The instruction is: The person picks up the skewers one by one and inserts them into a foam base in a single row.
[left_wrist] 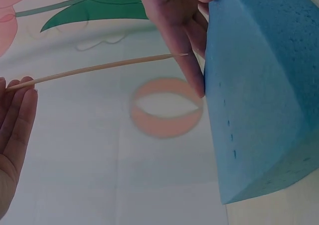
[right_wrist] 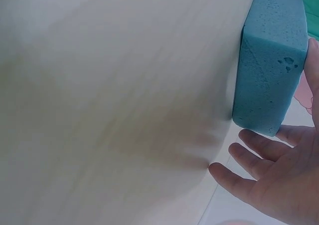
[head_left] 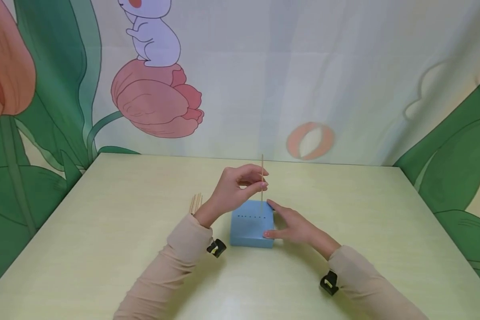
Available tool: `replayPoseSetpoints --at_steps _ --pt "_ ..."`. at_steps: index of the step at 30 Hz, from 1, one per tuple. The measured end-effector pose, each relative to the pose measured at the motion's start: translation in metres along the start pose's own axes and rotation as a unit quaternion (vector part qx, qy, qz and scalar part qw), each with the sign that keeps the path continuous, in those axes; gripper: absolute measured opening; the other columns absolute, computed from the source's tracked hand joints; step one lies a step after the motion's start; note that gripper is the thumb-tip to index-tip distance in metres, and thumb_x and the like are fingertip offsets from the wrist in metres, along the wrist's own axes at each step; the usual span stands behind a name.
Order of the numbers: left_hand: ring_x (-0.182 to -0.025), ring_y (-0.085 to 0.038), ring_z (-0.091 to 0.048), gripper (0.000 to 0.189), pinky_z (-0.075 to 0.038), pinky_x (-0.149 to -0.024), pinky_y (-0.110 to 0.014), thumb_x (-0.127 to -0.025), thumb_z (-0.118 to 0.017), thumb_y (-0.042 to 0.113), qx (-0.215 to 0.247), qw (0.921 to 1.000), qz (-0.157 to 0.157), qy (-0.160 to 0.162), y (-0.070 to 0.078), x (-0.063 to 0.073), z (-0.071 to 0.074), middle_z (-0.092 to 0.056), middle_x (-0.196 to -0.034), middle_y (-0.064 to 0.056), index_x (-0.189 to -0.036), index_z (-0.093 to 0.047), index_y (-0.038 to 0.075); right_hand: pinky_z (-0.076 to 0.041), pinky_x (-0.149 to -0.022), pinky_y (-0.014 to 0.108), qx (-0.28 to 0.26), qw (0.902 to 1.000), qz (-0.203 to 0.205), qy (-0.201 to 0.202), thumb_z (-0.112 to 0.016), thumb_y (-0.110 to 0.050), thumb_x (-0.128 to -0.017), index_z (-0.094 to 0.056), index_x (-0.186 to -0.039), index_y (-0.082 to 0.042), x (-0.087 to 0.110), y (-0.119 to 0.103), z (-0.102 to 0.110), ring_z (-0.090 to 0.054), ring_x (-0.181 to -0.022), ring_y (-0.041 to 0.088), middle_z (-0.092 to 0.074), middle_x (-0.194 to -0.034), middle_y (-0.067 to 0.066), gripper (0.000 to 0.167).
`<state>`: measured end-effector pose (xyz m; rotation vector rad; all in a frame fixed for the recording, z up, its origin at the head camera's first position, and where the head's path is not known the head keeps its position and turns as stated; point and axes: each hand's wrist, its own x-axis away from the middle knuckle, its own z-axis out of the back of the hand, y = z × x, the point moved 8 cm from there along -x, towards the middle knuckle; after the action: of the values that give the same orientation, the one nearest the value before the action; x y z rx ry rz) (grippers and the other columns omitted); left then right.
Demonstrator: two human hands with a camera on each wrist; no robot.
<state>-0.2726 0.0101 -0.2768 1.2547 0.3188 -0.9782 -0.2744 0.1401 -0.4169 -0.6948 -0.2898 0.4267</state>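
My left hand [head_left: 240, 189] pinches a thin wooden skewer [head_left: 262, 166] between thumb and fingertips. In the head view the skewer stands upright over the right part of a blue foam block [head_left: 250, 229]. Its pointed lower end hangs short of the block's top in the left wrist view. A row of small dark holes [head_left: 250, 217] runs across that top. My right hand [head_left: 294, 224] lies at the block's right side, thumb on the top and index finger at the far right corner. The other fingers [right_wrist: 246, 160] spread out loosely beside the block in the right wrist view.
Several more skewers [head_left: 196, 203] lie left of the block, partly hidden behind my left wrist. The pale table [head_left: 116, 222] ends at a printed curtain [head_left: 240, 89]. A black wrist strap [head_left: 217, 248] shows below my left sleeve.
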Motion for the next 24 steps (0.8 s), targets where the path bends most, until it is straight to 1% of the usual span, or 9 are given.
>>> replayPoseSetpoints --at_steps 6,12,18,24 --pt "-0.07 -0.018 -0.066 0.018 -0.054 -0.067 -0.027 -0.079 -0.065 -0.007 0.003 1.0 0.003 0.006 -0.006 0.0 -0.006 -0.067 -0.076 -0.015 -0.096 -0.061 -0.005 -0.021 -0.104 0.054 -0.007 1.0 0.005 -0.004 -0.07 -0.045 -0.075 -0.018 -0.145 -0.005 0.0 -0.001 0.0 -0.023 -0.133 0.033 -0.029 -0.144 0.016 0.096" --pt "-0.07 -0.017 -0.065 0.017 -0.054 -0.066 -0.026 -0.079 -0.065 -0.006 -0.004 1.0 0.005 0.0 -0.01 0.0 -0.012 -0.067 -0.076 -0.014 -0.096 -0.062 -0.005 -0.021 -0.104 0.054 -0.008 0.9999 0.009 -0.003 -0.07 -0.045 -0.075 -0.018 -0.145 -0.005 0.0 0.0 -0.001 -0.022 -0.133 0.033 -0.028 -0.145 0.015 0.096" --pt "-0.07 -0.017 -0.065 0.017 -0.053 -0.066 -0.024 -0.079 -0.065 -0.006 -0.008 0.9999 0.005 -0.006 -0.011 0.0 -0.016 -0.067 -0.077 -0.014 -0.095 -0.062 -0.005 -0.021 -0.104 0.054 -0.014 0.9998 0.014 -0.003 -0.071 -0.044 -0.075 -0.018 -0.145 -0.005 0.0 -0.001 -0.001 -0.022 -0.134 0.032 -0.027 -0.146 0.014 0.096" --pt "-0.07 -0.017 -0.066 0.016 -0.053 -0.066 -0.024 -0.079 -0.065 -0.006 -0.015 0.9998 -0.001 -0.01 -0.012 0.0 -0.019 -0.067 -0.077 -0.014 -0.095 -0.062 -0.005 -0.021 -0.105 0.053 -0.012 0.9996 0.024 -0.002 -0.07 -0.043 -0.076 -0.017 -0.145 -0.004 0.0 -0.001 0.0 -0.022 -0.134 0.031 -0.025 -0.147 0.013 0.095"
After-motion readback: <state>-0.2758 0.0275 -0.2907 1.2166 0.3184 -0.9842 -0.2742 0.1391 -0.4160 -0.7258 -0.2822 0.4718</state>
